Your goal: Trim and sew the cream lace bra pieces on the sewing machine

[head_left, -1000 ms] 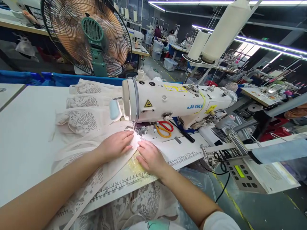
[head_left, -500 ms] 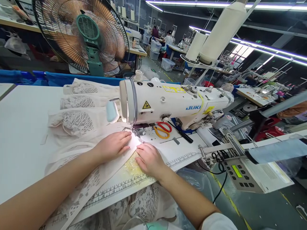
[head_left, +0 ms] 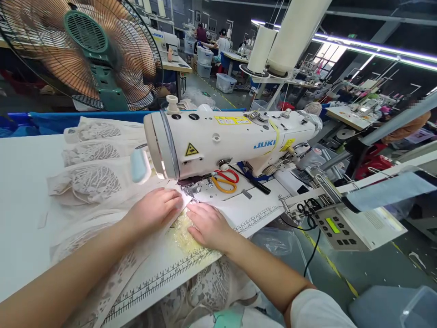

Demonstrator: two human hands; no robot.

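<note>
A pale lace garment (head_left: pixel 118 273), which looks like a bra, runs across the white machine table up to the presser foot (head_left: pixel 191 187) of a JUKI sewing machine (head_left: pixel 218 141). My left hand (head_left: pixel 155 209) is closed on the cloth left of the needle area, fingers together and pointing at the foot. My right hand (head_left: pixel 208 225) has its fingertips closed at the cloth's edge just in front of the foot. Beneath that hand is a yellowish, crinkled patch (head_left: pixel 184 234) on the table. The needle point and the cloth under the fingers are hidden.
More lace pieces (head_left: pixel 95 182) lie in a row at the left. Scissors (head_left: pixel 225 181) with red and orange handles rest on the machine bed beside a black-handled tool (head_left: pixel 259 184). A large fan (head_left: pixel 87 34) stands behind; a control box (head_left: pixel 344 230) hangs at right.
The view has shifted, so the machine and fan sit further left. Both hands stay by the presser foot; my left thumb is now tucked closer to the fingers.
</note>
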